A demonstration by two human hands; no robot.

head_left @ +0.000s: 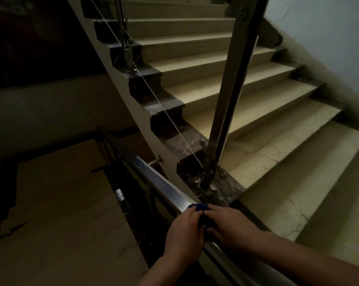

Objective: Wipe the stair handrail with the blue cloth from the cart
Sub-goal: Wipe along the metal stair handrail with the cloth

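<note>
A shiny metal handrail [164,182] runs diagonally from the lower right up to the left in a dim stairwell. The blue cloth [201,208] is bunched on top of the rail, mostly covered by both hands. My left hand [183,232] grips the cloth and the rail from the left side. My right hand [230,226] lies over the cloth from the right, fingers curled round it. Only a small dark blue part of the cloth shows between and above the fingers.
A tall metal post [232,89] rises from a bolted base [207,180] just beyond the hands. Beige stair steps [257,120] climb ahead and to the right beside a pale wall [329,38]. A lower landing floor [61,203] lies to the left.
</note>
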